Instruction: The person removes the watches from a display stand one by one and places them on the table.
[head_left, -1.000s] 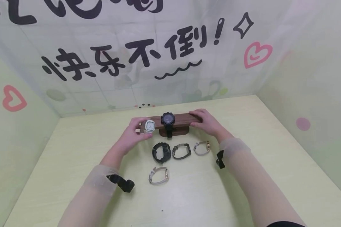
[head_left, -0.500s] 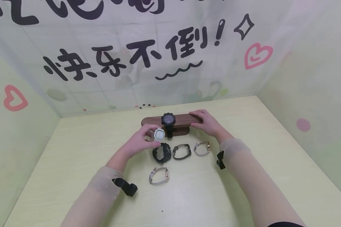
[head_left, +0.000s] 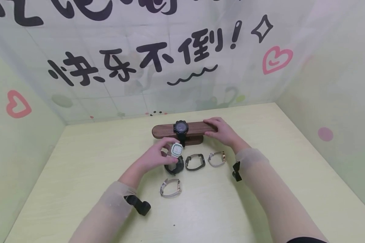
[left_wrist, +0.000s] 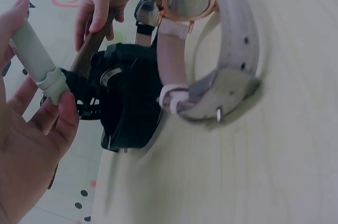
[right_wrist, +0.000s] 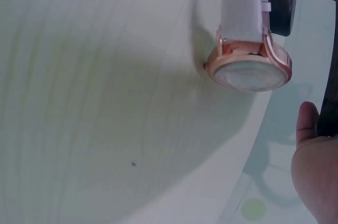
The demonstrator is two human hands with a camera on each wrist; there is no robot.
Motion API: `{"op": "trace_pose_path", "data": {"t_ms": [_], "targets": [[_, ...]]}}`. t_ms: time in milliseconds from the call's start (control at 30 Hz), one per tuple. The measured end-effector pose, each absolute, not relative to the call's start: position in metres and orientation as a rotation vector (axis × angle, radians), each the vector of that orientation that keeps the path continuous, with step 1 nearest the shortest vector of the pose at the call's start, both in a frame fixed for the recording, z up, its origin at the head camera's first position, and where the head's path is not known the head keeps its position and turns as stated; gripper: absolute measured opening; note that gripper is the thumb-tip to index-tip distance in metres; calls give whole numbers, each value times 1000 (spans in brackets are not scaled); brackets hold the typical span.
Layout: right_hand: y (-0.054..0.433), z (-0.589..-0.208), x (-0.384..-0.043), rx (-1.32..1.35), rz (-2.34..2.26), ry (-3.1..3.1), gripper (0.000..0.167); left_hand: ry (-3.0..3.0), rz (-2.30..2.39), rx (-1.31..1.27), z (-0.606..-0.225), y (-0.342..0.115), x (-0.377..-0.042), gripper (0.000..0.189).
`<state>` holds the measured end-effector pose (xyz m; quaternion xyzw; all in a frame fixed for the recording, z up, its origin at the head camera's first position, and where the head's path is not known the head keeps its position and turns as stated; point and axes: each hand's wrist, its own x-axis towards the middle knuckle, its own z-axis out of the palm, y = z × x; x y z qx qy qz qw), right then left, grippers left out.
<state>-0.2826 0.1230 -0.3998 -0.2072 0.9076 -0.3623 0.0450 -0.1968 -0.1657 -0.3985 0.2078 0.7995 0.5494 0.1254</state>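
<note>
A pale wristwatch with a square face is pinched between the thumb and fingers of my left hand. In the left wrist view its light strap runs between those fingers. Below it, a chunky black watch lies on the table, partly hidden by that hand. My right hand grips the right end of a dark wooden watch stand, thumb in front and fingers on top. Strapped round the stand's bar is a black round-faced watch.
To the right of the chunky watch lie a dark slim-banded watch and a pale-strapped watch with a rose-gold case. Another pale-strapped rose-gold watch lies nearer me. The light wooden table meets a printed sheet at the back.
My left hand has carried the pale watch away from the stand's left end, rightward and nearer me, over the chunky black watch. The right hand has kept its grip on the stand.
</note>
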Motion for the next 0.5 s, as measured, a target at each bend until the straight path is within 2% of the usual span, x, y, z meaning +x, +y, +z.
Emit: {"op": "trace_pose_path", "data": {"t_ms": [500], "targets": [[122,-403,-284,-633,-1110,2792,57,2459,1382,839,-403,-144,-180,57]]}}
